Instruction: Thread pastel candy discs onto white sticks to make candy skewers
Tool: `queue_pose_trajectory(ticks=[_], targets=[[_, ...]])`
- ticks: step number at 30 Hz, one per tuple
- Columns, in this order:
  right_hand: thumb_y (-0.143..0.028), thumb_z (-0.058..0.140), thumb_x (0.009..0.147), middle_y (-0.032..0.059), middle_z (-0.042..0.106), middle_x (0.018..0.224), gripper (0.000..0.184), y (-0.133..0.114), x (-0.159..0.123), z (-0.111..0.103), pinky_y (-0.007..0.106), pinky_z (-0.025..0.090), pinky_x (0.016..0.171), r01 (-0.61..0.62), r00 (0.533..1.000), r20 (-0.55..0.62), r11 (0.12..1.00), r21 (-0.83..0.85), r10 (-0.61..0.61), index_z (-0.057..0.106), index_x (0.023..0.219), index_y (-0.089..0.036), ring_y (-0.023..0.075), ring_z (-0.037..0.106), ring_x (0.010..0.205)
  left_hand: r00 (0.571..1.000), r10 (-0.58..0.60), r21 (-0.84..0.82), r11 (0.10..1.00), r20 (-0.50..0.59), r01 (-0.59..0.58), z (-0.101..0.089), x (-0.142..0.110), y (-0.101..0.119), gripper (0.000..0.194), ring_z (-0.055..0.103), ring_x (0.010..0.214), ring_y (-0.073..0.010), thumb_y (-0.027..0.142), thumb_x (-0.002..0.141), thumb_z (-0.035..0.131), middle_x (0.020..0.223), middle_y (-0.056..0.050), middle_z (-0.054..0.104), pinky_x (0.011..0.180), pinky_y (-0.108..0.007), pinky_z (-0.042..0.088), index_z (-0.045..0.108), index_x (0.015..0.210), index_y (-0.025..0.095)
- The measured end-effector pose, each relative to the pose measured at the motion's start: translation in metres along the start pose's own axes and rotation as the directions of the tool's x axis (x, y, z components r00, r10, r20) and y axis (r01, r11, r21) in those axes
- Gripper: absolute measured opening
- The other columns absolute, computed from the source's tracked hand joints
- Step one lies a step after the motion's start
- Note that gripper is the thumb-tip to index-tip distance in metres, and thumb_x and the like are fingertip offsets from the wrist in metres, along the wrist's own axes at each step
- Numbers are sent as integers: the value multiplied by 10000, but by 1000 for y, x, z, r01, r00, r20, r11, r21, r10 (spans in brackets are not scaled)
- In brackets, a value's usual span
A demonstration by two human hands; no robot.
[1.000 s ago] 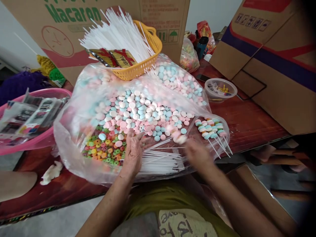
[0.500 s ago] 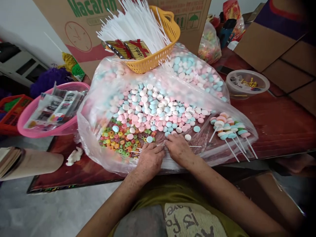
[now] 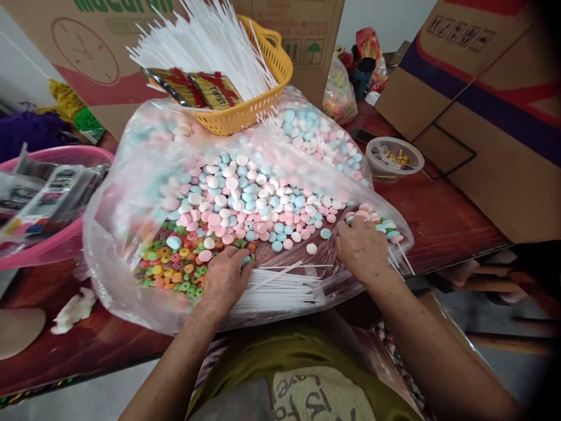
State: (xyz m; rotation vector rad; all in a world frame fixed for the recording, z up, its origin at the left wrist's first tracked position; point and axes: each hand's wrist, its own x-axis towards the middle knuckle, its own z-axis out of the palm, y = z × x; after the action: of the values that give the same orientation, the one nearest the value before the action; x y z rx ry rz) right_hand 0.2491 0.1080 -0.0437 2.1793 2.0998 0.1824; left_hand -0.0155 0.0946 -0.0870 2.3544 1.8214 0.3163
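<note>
Pink, blue and white marshmallows (image 3: pixel 263 202) lie heaped on a clear plastic bag (image 3: pixel 105 257), with colourful gummy rings (image 3: pixel 169 266) at its near left. My left hand (image 3: pixel 224 276) rests at the rings' right edge, its thumb and forefinger apart around a blue marshmallow (image 3: pixel 246 261). Whether it grips that piece is unclear. On the right, my right hand (image 3: pixel 363 247) has its fingers curled over the threaded marshmallow skewers (image 3: pixel 386 227), covering most of them. Between my hands lies a bundle of white sticks (image 3: pixel 284 287).
A yellow basket (image 3: pixel 245 116) of white sticks and twist-tie packets stands on the bag. A pink basket (image 3: pixel 65 248) holds packaging at left. At right are a clear tub (image 3: pixel 394 158) and a large carton (image 3: pixel 477 128). Another carton (image 3: pixel 92 64) stands behind. Crumpled tissue (image 3: pixel 74 311) lies at left.
My right hand carried a blurred marshmallow skewer to the right-hand group, came back to the sticks, and is now at the skewers again. My left hand moved from the sticks to the gummy rings.
</note>
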Motion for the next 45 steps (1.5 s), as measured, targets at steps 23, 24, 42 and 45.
queue_pose_trajectory(ticks=[23,24,42,45], targets=[[-135,412,850,116,594,882,231,-99,-15,7,346,344,721,720,682,-69,652,236,-728,642,831,-141,226,468,883,992,-57,-168,985,-116,37,-6,-24,0,221,601,814,-187,171,787,473,888,-75,616,751,-311,490,651,918,176],[-128,419,844,116,589,877,225,-102,-13,6,351,343,723,735,664,-67,633,241,-745,641,810,-143,227,464,883,988,-81,-229,972,-129,50,-8,-27,-3,208,601,813,-178,164,777,480,893,-71,617,756,-304,492,649,896,177],[-325,472,844,18,528,685,225,-110,30,-20,239,321,543,340,903,-27,675,655,-429,615,783,-163,130,462,620,818,-546,-968,47,182,246,-24,-27,-1,267,576,613,-107,315,606,731,686,-2,643,620,-229,479,651,794,143],[-423,503,824,-16,502,626,281,-105,2,-30,234,340,533,182,874,4,336,924,-485,597,750,-169,114,442,586,803,-573,-983,-23,163,183,-27,-24,8,269,587,619,-107,296,592,742,691,-4,657,645,-234,488,653,795,143]])
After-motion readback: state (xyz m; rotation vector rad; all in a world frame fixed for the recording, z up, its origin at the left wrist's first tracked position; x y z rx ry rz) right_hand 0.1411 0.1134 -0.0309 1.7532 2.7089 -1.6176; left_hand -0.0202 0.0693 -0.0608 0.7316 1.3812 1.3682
